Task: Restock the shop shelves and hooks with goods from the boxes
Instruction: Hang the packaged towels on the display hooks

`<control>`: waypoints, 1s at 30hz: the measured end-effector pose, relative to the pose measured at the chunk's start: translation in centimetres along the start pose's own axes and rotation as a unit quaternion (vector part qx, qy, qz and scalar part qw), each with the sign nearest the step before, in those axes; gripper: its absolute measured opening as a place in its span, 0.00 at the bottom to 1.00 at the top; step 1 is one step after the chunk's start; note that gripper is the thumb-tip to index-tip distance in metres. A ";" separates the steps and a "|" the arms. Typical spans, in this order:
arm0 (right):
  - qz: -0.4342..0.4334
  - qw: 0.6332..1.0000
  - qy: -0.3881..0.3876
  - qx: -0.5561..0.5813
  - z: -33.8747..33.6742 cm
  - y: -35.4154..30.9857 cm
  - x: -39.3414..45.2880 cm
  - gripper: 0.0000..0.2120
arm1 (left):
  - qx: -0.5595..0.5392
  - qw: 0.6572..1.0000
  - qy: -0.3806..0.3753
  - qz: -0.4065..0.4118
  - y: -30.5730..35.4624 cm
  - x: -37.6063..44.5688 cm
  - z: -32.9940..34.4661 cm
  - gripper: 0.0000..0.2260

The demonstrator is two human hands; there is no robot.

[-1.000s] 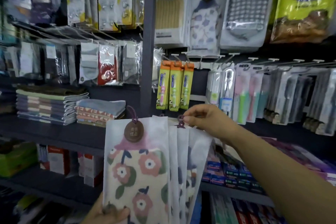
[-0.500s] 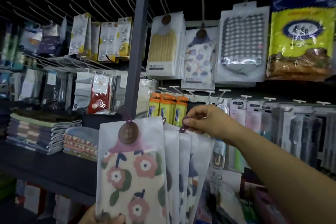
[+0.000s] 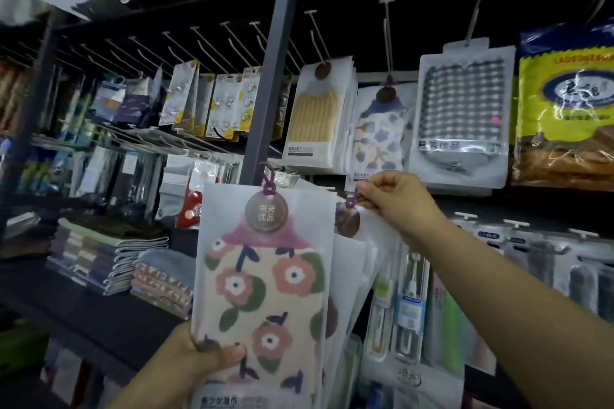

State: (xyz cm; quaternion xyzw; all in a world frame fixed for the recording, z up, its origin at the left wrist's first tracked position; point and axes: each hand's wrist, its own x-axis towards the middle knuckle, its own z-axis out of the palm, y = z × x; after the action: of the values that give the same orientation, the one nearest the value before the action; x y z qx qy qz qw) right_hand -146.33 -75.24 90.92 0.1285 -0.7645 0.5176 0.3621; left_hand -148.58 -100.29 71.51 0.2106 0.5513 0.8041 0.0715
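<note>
Folded towels [image 3: 109, 256] stacked left — toothbrush packs [image 3: 410, 305], seemingly, right.

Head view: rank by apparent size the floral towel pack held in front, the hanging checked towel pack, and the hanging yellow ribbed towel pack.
1. Floral towel pack, largest, though nearest the camera, so inflated.
2. Checked towel pack.
3. Yellow ribbed towel pack, smallest.

Dim in here; glare glints off the yellow bag [image 3: 564, 103], edges smear and bend, far left shelves blur.
</note>
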 end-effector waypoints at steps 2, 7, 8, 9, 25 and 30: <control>-0.007 1.000 0.009 -0.002 -0.5 -0.6 0.8 0.08 | -0.005 1.000 -0.019 0.013 1.3 0.9 0.4 0.20; -0.053 0.997 0.047 -0.019 -1.9 -4.0 3.5 0.08 | -0.007 0.999 -0.010 0.047 4.6 3.0 0.2 0.42; -0.061 0.996 0.056 -0.020 -2.3 -4.9 4.3 0.09 | -0.013 0.998 -0.001 0.060 5.4 3.3 0.2 0.42; -0.066 0.995 0.066 -0.021 -2.7 -5.7 5.0 0.10 | -0.019 0.997 0.007 0.076 6.2 3.6 0.0 0.43; 0.028 0.992 0.073 -0.101 -5.4 -13.9 12.4 0.13 | 0.005 0.988 0.013 0.152 14.3 7.5 1.4 0.17; 0.063 0.997 0.025 -0.020 -5.5 -14.5 13.6 0.05 | 0.031 0.989 0.012 0.144 17.1 8.4 2.6 0.20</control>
State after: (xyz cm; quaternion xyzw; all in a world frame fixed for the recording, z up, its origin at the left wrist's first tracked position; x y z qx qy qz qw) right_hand -145.35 -74.14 111.52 0.0599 -0.7719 0.5275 0.3497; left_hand -153.05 -101.71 90.11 0.2806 0.5409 0.7907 -0.0583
